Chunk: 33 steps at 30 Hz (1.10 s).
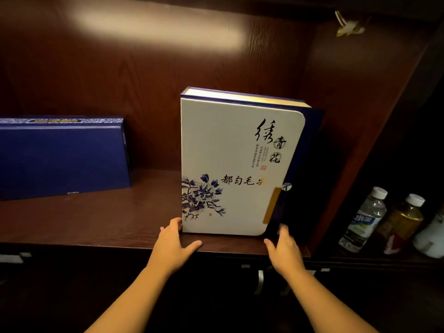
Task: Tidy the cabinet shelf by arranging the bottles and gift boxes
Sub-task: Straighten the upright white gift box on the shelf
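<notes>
A tall white gift box (pixel 230 164) with blue flower print and a dark blue spine stands upright on the dark wooden shelf (pixel 96 219), near the right wall of the compartment. My left hand (pixel 174 241) touches its lower left corner with straight fingers, thumb spread along the shelf edge. At the box's lower right corner my right hand (pixel 284 251) lies against the dark blue side, fingers extended. A flat dark blue gift box (pixel 62 157) stands on the left of the same shelf.
In the compartment to the right stand a clear water bottle (pixel 365 219), a bottle of amber drink (pixel 403 222) and a white bottle (pixel 432 236). A metal handle (pixel 259 282) shows on the cabinet door below. A small ornament (pixel 348 25) hangs at the top right.
</notes>
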{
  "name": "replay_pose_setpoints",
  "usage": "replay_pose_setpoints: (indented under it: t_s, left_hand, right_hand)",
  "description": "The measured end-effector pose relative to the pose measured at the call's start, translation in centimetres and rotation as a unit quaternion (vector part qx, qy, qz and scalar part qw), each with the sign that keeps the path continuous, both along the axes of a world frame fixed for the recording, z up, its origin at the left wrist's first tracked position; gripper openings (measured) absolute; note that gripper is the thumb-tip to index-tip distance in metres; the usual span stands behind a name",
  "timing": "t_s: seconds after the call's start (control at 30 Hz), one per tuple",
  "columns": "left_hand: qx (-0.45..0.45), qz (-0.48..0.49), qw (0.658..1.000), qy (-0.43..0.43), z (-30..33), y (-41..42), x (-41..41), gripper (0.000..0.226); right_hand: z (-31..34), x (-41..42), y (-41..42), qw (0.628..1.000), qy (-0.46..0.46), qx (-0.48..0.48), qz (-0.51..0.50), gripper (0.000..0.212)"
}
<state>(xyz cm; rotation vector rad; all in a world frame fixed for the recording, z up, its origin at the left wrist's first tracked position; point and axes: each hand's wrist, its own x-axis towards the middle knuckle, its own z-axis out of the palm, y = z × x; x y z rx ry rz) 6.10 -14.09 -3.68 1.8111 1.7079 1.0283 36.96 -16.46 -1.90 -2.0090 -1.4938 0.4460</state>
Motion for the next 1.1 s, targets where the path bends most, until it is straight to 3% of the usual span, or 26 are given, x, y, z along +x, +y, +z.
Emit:
replay_pose_setpoints:
  t_s: [0.37,0.5,0.63,0.73,0.83,1.0,1.1]
  left_hand:
    - [-0.054,0.012,0.998,0.014,0.7,-1.1,0.1,0.083]
    - [-0.077,0.011,0.997,0.008,1.1,-1.9,0.0,0.084]
    - [-0.083,-0.012,0.996,0.016,1.4,-3.2,0.3,0.065]
    - [-0.100,-0.016,0.994,0.037,1.8,-4.5,-0.5,0.061]
    - [-0.098,-0.020,0.993,0.064,3.3,-5.3,-2.7,0.052]
    - [-0.014,0.027,0.991,0.128,7.5,-4.9,-8.2,0.041]
    - [0.044,0.062,0.986,0.147,10.7,-3.9,-12.6,0.037]
  right_hand:
    - [-0.6,0.8,-0.4,0.999,-0.018,0.016,0.034,0.059]
    - [-0.5,0.7,0.2,0.991,-0.127,0.014,0.044,0.071]
    - [-0.1,0.7,0.4,0.976,-0.211,-0.006,0.052,0.077]
    - [1.1,0.3,0.0,0.968,-0.230,-0.053,0.088,0.072]
    - [3.4,-2.3,-0.2,0.957,-0.210,-0.072,0.189,0.053]
    - [8.2,-10.7,1.2,0.920,-0.199,0.014,0.336,0.036]
    - [11.6,-17.2,2.0,0.898,-0.197,0.123,0.374,0.030]
